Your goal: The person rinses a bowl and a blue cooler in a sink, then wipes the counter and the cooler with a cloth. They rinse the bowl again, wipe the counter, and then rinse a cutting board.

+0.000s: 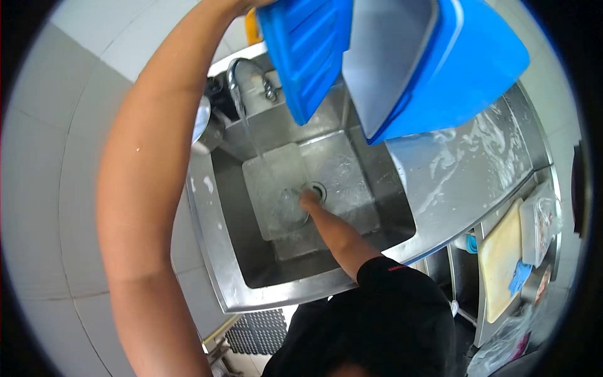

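My left arm reaches up along the left side. My left hand (249, 5), mostly cut off by the top edge, is at the edge of a blue ribbed panel (308, 56) tilted above the sink. Beside that panel is a large blue piece (468, 69) with a grey inner face (383, 56). My right hand (308, 200) is low in the steel sink (239, 242), closed beside the round drain (319, 190); what its fingers hold is too small to make out. A pale translucent sheet or board (270, 169) lies in the sink, left of the drain.
Water runs from the curved faucet (235, 85) into the sink. A metal pot (204, 125) stands left of it. Wet, soapy streaks cover the steel counter (452, 182) at the right. Below it are a cream board (500, 267), a blue cloth (520, 278) and clear plastic bags (502, 352).
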### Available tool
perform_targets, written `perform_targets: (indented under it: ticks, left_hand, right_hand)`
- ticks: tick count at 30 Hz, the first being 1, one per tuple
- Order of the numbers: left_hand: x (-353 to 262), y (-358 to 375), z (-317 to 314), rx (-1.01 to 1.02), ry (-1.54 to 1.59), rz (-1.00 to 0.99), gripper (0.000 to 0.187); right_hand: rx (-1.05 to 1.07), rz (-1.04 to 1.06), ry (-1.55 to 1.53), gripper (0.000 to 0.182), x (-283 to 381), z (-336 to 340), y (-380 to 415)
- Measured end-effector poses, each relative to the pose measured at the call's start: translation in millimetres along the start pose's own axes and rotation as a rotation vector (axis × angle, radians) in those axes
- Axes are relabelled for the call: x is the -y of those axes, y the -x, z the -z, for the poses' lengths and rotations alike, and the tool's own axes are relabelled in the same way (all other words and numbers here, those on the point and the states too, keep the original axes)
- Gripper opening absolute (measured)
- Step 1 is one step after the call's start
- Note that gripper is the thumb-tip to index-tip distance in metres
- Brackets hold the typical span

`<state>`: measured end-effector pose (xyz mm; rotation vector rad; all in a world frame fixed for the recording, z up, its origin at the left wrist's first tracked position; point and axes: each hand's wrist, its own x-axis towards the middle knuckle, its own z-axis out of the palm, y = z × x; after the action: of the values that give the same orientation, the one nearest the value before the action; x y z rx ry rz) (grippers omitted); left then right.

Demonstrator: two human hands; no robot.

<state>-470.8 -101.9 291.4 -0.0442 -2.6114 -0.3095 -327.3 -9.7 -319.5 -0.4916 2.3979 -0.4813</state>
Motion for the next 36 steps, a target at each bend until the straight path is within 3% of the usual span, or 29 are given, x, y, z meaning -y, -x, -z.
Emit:
perform_targets:
  ticks: [2, 3, 5, 6, 8, 9, 11, 13, 15, 17, 23, 25, 28, 31, 33, 36]
  left_hand:
    - [-6.5, 7.8, 9.6, 0.150, 0.277, 0.135, 0.036]
    - [4.6, 6.2, 9.8, 0.141, 0.282, 0.120, 0.036]
    - [34.4, 2.3, 9.5, 0.280, 0.366, 0.103, 0.052]
    - [38.6, 5.9, 11.2, 0.242, 0.488, 0.081, 0.043]
    - [56.8, 5.1, 12.4, 0.247, 0.474, 0.058, 0.044]
    - [55.8, 9.0, 15.7, 0.243, 0.488, 0.060, 0.043]
    - [57.3, 11.8, 15.0, 0.234, 0.514, 0.071, 0.044]
    - [55.9, 13.9, 14.5, 0.230, 0.542, 0.084, 0.044]
    - [49.6, 15.7, 16.1, 0.319, 0.545, 0.160, 0.047]
    - [45.0, 20.4, 15.7, 0.291, 0.571, 0.162, 0.047]
    - [39.5, 33.7, 26.2, 0.330, 0.614, 0.170, 0.049]
    - [36.1, 40.2, 26.9, 0.289, 0.603, 0.200, 0.049]
    - [9.3, 54.4, 37.6, 0.344, 0.544, 0.242, 0.052]
    - [6.0, 47.5, 29.4, 0.272, 0.404, 0.096, 0.048]
    - [7.2, 43.5, 21.4, 0.192, 0.393, 0.081, 0.050]
    - [-15.7, 44.4, 26.8, 0.237, 0.391, 0.104, 0.048]
  right_hand:
    - [0.216, 0.011, 0.066, 0.028, -3.4, 20.4, 9.7]
    - [0.199, 0.005, 0.066, 0.028, -3.6, 27.9, 15.1]
    - [0.372, -0.276, -0.389, 0.039, -1.8, 44.8, 24.3]
    - [0.351, -0.273, -0.382, 0.039, -11.7, 51.4, 25.3]
    - [0.224, 0.470, 0.244, 0.029, -35.7, 65.2, 18.7]
    - [0.209, 0.466, 0.261, 0.029, -31.4, 91.4, 34.1]
    - [0.294, -0.054, -0.775, 0.031, -0.4, 177.3, 105.4]
    - [0.141, -0.076, -0.855, 0.029, 15.1, 230.7, 137.4]
    - [-0.045, 0.548, -0.312, 0.028, 1.9, 260.2, 118.9]
    - [0.063, 0.068, -0.783, 0.027, 42.2, 344.3, 190.7]
    - [-0.053, 0.284, -0.777, 0.033, 89.8, 469.9, 283.3]
    - [-0.131, 0.241, -0.847, 0.031, 96.4, 489.3, 283.2]
    - [-0.073, 0.265, -0.916, 0.032, 83.0, 482.4, 263.4]
    - [-0.020, 0.270, -1.038, 0.034, 66.1, 458.9, 245.4]
    - [-0.014, 0.177, -1.020, 0.034, 54.3, 446.9, 229.5]
    - [-0.082, 0.138, -1.068, 0.035, 42.4, 435.0, 220.7]
